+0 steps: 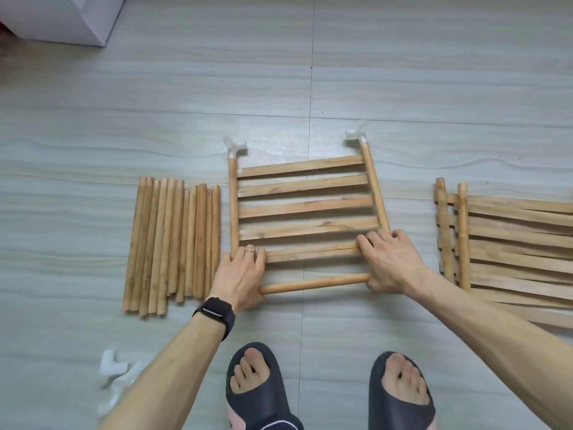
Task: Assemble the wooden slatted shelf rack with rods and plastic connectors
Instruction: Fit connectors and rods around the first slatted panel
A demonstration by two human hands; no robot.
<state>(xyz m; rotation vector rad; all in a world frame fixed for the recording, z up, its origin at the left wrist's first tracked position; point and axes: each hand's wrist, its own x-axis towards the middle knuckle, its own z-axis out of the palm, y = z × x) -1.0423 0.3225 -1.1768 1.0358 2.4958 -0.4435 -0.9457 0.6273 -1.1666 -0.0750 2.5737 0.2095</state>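
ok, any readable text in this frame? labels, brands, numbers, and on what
None readable.
Black smartwatch on the left wrist: screen dark, no digits.
White box at top left: blank faces.
Wooden slatted shelf panel, loose wooden rods, white plastic connectors, dark slide sandals: no print or logo visible.

Slatted shelf panel (305, 206): light tan wood, faint darker grain streaks. Loose rods (173, 243): same tan, some paler. Corner connectors (237, 147): translucent white. Floor tiles (434, 72): pale grey, wavy wood-grain pattern, dark grout lines. Smartwatch (215, 315): black. Slippers (400, 395): dark navy. Ring (250, 251): silver.
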